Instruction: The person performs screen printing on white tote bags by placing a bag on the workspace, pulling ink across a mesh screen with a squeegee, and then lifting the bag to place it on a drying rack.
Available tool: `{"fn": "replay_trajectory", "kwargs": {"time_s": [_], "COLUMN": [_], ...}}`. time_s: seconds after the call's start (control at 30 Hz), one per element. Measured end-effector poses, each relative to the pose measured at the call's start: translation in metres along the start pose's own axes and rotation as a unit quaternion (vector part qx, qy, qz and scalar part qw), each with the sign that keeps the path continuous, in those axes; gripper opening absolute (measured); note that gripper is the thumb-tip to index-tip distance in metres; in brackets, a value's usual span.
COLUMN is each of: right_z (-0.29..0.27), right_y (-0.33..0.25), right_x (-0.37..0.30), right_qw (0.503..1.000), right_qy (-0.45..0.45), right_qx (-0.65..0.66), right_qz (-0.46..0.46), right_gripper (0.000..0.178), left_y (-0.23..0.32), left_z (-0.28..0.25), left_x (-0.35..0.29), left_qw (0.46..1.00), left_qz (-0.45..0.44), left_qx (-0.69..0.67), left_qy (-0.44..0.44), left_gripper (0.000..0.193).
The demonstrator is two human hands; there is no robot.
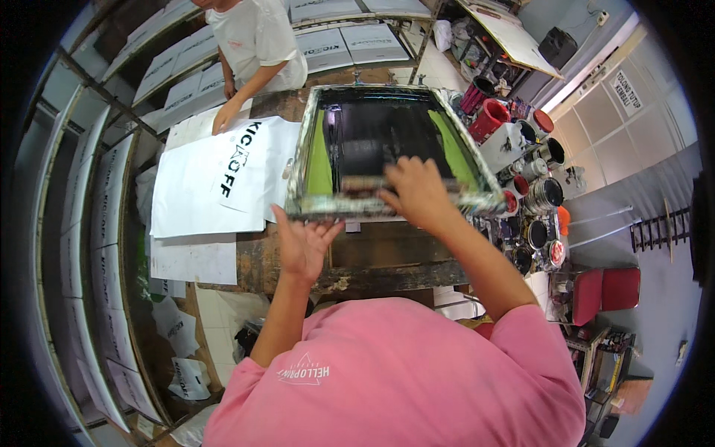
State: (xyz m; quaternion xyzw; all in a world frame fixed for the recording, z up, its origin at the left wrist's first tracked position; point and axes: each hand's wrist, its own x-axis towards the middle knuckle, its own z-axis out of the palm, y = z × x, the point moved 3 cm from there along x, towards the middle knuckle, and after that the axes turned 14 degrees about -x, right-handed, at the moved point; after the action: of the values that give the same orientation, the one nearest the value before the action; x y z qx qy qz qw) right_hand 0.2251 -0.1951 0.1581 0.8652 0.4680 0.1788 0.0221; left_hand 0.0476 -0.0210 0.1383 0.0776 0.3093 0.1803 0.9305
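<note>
A screen-printing frame [491, 167] stands over the wooden table, its mesh covered in black ink with green strips along both sides. My right hand [421, 190] is closed round a squeegee [361, 185] inside the frame, near its front edge; the hand is slightly smeared by motion. My left hand [302, 242] is open, palm up and fingers spread, at the frame's front left corner; its fingertips meet the frame's lower edge. Left of the frame lie white sheets or bags [190, 186] with black printing. What lies under the screen is hidden.
Across the table a co-worker in a white shirt [261, 41] has a hand [226, 118] at the white stack. Paint pots and tubs [544, 195] crowd the right side. Racks [126, 276] of printed white pieces line the left and back. A red chair [587, 296] stands at right.
</note>
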Motion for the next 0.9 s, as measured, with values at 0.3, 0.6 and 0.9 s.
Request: {"fn": "replay_trajectory", "kwargs": {"time_s": [0.3, 0.6, 0.9], "right_z": [0.093, 0.155, 0.246], "right_y": [-0.002, -0.069, 0.008], "right_x": [-0.025, -0.095, 0.058], "right_qw": [0.914, 0.978, 0.996], "right_qy": [-0.277, -0.13, -0.018], "right_qx": [0.297, 0.162, 0.087], "right_qz": [-0.025, -0.006, -0.004], "right_gripper": [0.048, 0.045, 0.055], "left_y": [-0.027, -0.039, -0.032], "left_z": [-0.164, -0.188, -0.18], "left_x": [0.068, 0.095, 0.097], "left_qw": [0.984, 0.974, 0.956], "left_qz": [-0.11, -0.131, -0.18], "left_qx": [0.139, 0.131, 0.148], "left_qy": [0.026, 0.134, 0.175], "left_gripper": [0.118, 0.125, 0.118]}}
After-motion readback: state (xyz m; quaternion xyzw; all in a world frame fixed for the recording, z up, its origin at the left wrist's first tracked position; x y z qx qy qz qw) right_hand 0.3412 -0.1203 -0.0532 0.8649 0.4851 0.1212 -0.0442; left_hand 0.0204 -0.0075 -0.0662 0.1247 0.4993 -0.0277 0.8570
